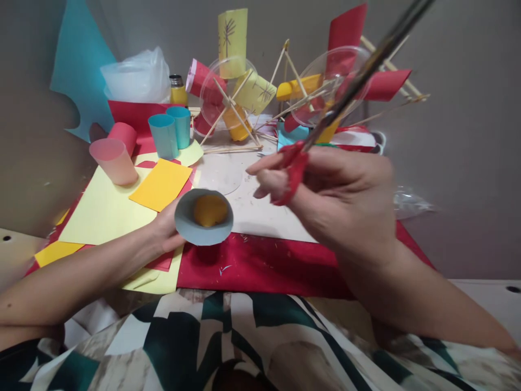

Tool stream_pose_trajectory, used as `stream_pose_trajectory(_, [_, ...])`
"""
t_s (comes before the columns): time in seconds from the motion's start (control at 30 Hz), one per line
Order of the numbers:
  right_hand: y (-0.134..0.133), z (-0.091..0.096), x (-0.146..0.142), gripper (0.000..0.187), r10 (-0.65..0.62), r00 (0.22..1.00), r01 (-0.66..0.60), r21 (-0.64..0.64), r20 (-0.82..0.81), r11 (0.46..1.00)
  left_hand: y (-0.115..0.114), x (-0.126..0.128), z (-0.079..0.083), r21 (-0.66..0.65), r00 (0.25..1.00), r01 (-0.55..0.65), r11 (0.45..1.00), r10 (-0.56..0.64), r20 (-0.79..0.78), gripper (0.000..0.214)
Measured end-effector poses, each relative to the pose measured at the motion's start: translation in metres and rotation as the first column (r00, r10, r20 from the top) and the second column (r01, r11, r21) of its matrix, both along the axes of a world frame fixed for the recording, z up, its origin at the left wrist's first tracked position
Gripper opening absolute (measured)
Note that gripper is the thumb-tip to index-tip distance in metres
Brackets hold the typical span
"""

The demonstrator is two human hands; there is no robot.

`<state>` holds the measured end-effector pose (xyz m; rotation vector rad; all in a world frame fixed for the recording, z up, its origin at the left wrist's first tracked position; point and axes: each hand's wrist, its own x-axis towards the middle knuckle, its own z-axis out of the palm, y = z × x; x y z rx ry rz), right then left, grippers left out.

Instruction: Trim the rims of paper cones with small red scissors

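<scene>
My left hand (165,225) is wrapped around a rolled blue paper cone (185,222) whose open mouth faces me, with yellow paper visible inside it. My right hand (337,190) is closed on the red handles of a pair of scissors (293,165). The scissors' dark blades point up and to the right, raised above the work surface and blurred. The two hands are apart, the scissors to the right of the cone.
Sheets of yellow (103,209), orange (161,183) and red paper (260,263) cover the table. Pink (115,160) and blue paper cups (165,134) stand at the left. Behind are stick-and-paper pinwheel models (234,98), a plastic bag (136,76) and a small bottle (178,89).
</scene>
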<state>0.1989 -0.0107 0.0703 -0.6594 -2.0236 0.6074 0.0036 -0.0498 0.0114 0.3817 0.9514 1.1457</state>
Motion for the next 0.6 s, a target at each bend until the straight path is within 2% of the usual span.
stream_pose_trajectory(0.07, [0.0, -0.002, 0.008, 0.024, -0.009, 0.999, 0.004, -0.137, -0.038, 0.991, 0.001, -0.004, 0.005, -0.008, 0.999, 0.028, 1.0, -0.028, 0.024, 0.016])
stream_pose_trajectory(0.13, [0.0, -0.009, 0.015, 0.032, -0.014, 1.0, 0.014, -0.254, 0.0, 0.967, 0.003, -0.007, 0.006, -0.028, 0.995, 0.085, 0.996, -0.083, 0.063, 0.02])
stream_pose_trajectory(0.27, [-0.004, -0.031, 0.021, 0.039, -0.02, 0.998, 0.047, -0.473, 0.063, 0.88, 0.007, -0.011, 0.004, -0.027, 0.985, 0.152, 0.988, -0.15, 0.083, 0.029])
stream_pose_trajectory(0.33, [-0.007, -0.042, 0.021, 0.039, 0.009, 0.998, 0.032, -0.56, 0.069, 0.828, 0.008, -0.012, 0.006, 0.006, 0.988, 0.138, 0.99, -0.138, 0.07, 0.027])
stream_pose_trajectory(0.5, [-0.014, -0.056, 0.013, 0.045, 0.174, 0.982, -0.061, -0.756, 0.071, 0.652, 0.01, -0.018, 0.009, 0.093, 0.996, 0.048, 0.994, -0.055, 0.067, 0.022])
stream_pose_trajectory(0.6, [-0.017, -0.061, 0.007, 0.048, 0.269, 0.962, -0.102, -0.864, 0.04, 0.493, 0.011, -0.022, 0.007, 0.089, 1.0, -0.006, 0.996, 0.003, 0.027, 0.018])
